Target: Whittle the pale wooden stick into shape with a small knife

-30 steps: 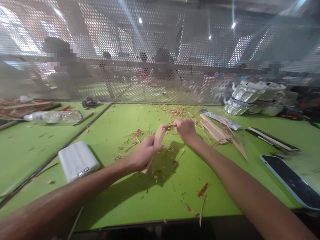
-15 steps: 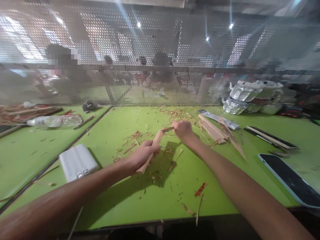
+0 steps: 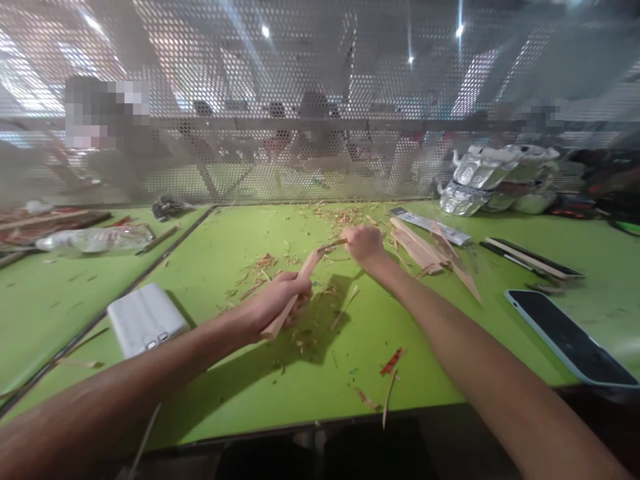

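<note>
My left hand (image 3: 285, 299) is wrapped round a pale wooden stick (image 3: 311, 264), which slants away from me above the table. Its near end pokes out below the palm. My right hand (image 3: 363, 245) is a closed fist just beyond and to the right. Out of that fist runs a thin dark blade of a knife (image 3: 333, 246), touching the stick's far end; the handle is hidden in my fingers. Wood shavings (image 3: 260, 267) lie scattered on the green table (image 3: 400, 313) around and below my hands.
Split wood pieces (image 3: 417, 247) and a silvery strip (image 3: 431, 225) lie at right, near a phone (image 3: 570, 337). A white power bank (image 3: 146, 320) sits left, with a plastic bottle (image 3: 95, 239) behind it. Foil-like silver objects (image 3: 480, 177) stand by the perforated screen (image 3: 300, 167).
The view has tilted slightly, shifting the scene up and left. Both hands keep their grips, the blade still at the stick's far end.
</note>
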The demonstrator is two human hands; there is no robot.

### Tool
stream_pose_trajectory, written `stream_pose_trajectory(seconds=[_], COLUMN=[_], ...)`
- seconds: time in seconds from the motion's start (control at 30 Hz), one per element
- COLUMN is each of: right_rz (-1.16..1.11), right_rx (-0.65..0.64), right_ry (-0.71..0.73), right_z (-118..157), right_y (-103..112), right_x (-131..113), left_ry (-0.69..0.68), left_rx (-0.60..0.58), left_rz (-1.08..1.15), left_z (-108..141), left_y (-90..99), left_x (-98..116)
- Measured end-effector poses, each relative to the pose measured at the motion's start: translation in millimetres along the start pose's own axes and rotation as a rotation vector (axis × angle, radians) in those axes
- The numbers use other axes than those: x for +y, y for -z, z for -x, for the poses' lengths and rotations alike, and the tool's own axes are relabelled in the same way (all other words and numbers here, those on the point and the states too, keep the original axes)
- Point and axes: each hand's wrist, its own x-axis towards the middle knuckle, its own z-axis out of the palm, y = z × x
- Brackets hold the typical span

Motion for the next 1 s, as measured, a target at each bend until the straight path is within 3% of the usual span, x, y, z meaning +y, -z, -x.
stream_pose_trajectory(seconds=[0.07, 0.17, 0.4, 0.53, 0.67, 0.8, 1.0], right_rz=[0.024, 0.027, -0.018, -0.007, -0.006, -0.006, -0.013], right_rx=[0.015, 0.074, 0.103, 0.116, 0.087, 0.089, 0.109], right_ry=[-0.139, -0.214, 0.051, 0.142, 0.194, 0.193, 0.158], right_z=[-1.4, -2.7, 8.1, 12.4, 11.8, 12.5, 14.2], right_y=[5.6, 13.1, 19.1, 15.1, 7.5, 4.0, 3.7], right_x=[14.5, 20.2, -14.6, -17.5, -18.7, -22.2, -24.5], left_ry=[0.003, -0.060, -0.122, -0.138, -0.130, -0.122, -0.136], left_rx=[-0.099, -0.093, 0.066, 0.057, -0.002, 0.045, 0.026], left_rz=[-0.026, -0.011, -0.155, -0.203, -0.177, -0.226, -0.191], left_z=[8.3, 6.1, -26.0, -27.7, -26.8, -27.4, -28.8], left_y=[0.3, 4.5, 13.7, 12.8, 11.5, 10.0, 10.2], left_x=[4.3, 5.2, -8.2, -10.0, -9.5, -7.9, -7.0])
